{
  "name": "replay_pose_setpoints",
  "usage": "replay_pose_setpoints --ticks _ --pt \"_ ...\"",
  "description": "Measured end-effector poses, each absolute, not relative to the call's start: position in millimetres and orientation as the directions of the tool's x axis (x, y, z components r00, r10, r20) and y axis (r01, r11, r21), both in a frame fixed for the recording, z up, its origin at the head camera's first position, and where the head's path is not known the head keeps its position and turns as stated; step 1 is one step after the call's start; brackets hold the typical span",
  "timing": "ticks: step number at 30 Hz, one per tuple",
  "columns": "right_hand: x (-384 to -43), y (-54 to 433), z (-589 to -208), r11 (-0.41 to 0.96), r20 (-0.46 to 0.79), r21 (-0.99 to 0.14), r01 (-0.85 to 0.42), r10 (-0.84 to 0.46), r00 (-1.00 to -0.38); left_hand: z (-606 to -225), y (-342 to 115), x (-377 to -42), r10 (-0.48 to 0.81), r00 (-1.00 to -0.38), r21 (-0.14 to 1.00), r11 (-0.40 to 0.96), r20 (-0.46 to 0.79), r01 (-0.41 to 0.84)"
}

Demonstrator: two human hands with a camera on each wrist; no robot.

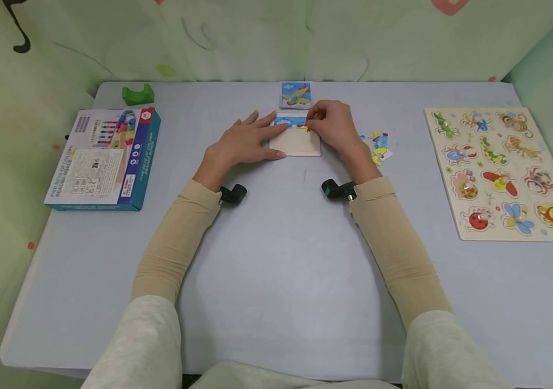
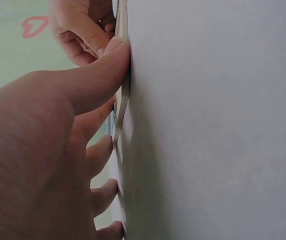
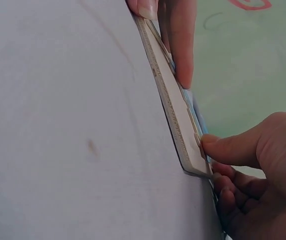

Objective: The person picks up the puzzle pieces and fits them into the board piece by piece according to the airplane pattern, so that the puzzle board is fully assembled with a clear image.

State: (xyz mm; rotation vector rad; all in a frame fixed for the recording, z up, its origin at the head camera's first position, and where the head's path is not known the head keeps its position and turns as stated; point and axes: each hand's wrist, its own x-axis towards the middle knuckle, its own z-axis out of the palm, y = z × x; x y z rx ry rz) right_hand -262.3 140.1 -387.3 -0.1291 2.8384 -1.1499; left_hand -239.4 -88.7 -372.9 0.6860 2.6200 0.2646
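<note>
A small wooden puzzle board (image 1: 295, 145) lies at the table's far middle, with blue picture pieces (image 1: 291, 121) set along its upper part. My left hand (image 1: 244, 141) rests on the board's left side, fingers spread, thumb at the near edge. My right hand (image 1: 337, 125) pinches a puzzle piece (image 1: 307, 124) with red and yellow on it at the board's upper right corner. In the right wrist view the right thumb (image 3: 228, 149) presses at the board's edge. Beyond the board lies a picture card (image 1: 296, 95) of a yellow aeroplane. Several loose puzzle pieces (image 1: 379, 146) lie right of the right wrist.
A boxed toy set (image 1: 96, 175) lies at the left, with a green arched block (image 1: 138, 95) behind it. At the right is a large wooden insect peg puzzle (image 1: 458, 202). Curtain-like walls (image 1: 257, 43) stand around the white-covered table (image 1: 286, 270).
</note>
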Motion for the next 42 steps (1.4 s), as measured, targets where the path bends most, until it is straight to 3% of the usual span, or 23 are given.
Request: replay_pose_setpoints --ticks 9,27,42 --pt "-263 148 -385 0.7 -0.106 -0.713 -0.048 -0.174 -0.979 -374 -90 -240 0.515 -0.787 0.302 0.852 -0.339 0.428" --pt "-256 147 -390 0.694 -0.006 -0.712 -0.106 -0.156 -0.988 -372 -98 -238 0.553 -0.771 0.386 0.818 -0.317 0.428" --pt "-256 152 -387 0.732 -0.048 -0.671 -0.114 -0.197 -0.979 -374 -103 -240 0.566 -0.774 0.399 0.803 -0.282 0.442"
